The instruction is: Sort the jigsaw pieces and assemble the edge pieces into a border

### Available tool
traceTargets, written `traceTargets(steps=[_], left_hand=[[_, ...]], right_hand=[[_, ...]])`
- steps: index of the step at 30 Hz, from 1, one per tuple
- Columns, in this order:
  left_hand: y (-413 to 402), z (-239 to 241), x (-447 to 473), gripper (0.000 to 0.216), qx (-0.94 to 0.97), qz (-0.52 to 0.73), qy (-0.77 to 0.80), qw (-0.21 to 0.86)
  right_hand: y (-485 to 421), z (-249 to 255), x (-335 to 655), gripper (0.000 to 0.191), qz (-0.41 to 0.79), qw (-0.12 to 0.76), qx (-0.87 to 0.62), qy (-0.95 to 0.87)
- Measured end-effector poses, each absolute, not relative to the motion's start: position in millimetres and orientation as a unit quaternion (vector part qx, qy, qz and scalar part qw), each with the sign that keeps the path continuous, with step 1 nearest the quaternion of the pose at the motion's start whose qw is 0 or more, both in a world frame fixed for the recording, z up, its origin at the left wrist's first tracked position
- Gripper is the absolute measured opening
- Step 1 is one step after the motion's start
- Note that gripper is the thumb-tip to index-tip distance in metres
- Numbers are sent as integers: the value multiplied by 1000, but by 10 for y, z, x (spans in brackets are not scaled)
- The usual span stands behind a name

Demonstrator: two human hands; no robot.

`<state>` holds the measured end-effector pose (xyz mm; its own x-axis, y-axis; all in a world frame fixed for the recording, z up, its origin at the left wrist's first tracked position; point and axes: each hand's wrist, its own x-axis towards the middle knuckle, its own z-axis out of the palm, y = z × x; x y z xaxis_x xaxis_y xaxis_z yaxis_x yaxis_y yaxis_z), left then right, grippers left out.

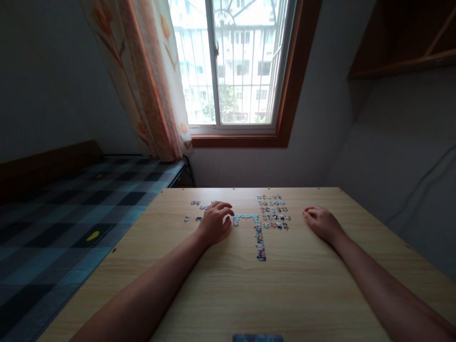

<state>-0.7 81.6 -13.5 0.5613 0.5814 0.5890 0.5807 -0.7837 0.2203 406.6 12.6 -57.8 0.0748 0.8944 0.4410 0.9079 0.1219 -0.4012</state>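
My left hand point(216, 222) is over the table at the left end of a partly joined jigsaw puzzle point(259, 232). Its fingers are bent but apart, with the fingertips by the puzzle's upper left corner and no piece visible between them. The joined strip runs across the top and down the right side. Loose jigsaw pieces point(273, 209) lie in rows right of the strip. More loose pieces point(195, 203) are scattered left of my left hand, which partly hides some. My right hand point(322, 224) rests on the tabletop, right of the rows, its fingers curled together with nothing showing in them.
The light wooden table point(302, 285) reaches toward the wall under a barred window point(245, 71). A dark flat object point(258, 337) shows at the near edge of view. Left of the table is a bed with a checked cover point(117, 199), beside a flowered curtain point(142, 80).
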Motion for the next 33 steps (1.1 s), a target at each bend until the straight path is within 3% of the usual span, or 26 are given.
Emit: traceTargets(steps=[6,26,33], left_hand=[[882,-179,-45,34,882,336,329,-6],[893,-237,116,33,924,241,297,-3],[860,-144,90,50,920,250,300,-23]], right_hand=[[130,-557,4081,39,-19,315,-661,-680],[82,-505,4221,34,-47,283,-701,-653],[73,-500,4204,37,-40,287,-699,-654]])
